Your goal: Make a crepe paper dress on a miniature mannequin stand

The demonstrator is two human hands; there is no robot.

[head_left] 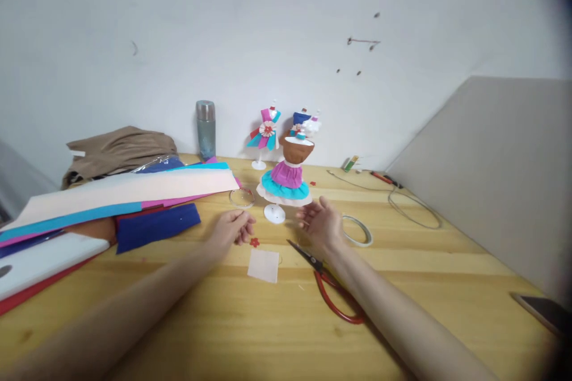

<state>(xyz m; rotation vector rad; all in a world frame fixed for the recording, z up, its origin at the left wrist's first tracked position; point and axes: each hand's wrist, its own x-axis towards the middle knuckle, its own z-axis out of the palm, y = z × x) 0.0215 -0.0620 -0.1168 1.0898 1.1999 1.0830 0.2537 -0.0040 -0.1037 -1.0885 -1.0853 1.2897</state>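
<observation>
A miniature dress form point(290, 172) stands upright on a white round base. It wears a brown top and a layered skirt in magenta, turquoise and pale pink. My right hand point(320, 223) is beside the skirt's right hem, fingers loosely curved and apart, with nothing visible in them. To the left of the base, my left hand point(232, 229) has its fingers curled together; whatever they may hold is hidden. Just below it lie a small red flower cutout point(254, 242) and a pale pink paper square point(263, 265). Red-handled scissors point(339, 297) rest partly under my right forearm.
Behind stand another dressed form point(267, 131), more partly hidden forms and a bottle point(206, 130). Crepe paper sheets point(129, 190) and brown cloth point(129, 152) cover the left side. Tape rolls point(357, 231), a glue gun point(386, 178) with its cord and a phone point(540, 312) lie rightward.
</observation>
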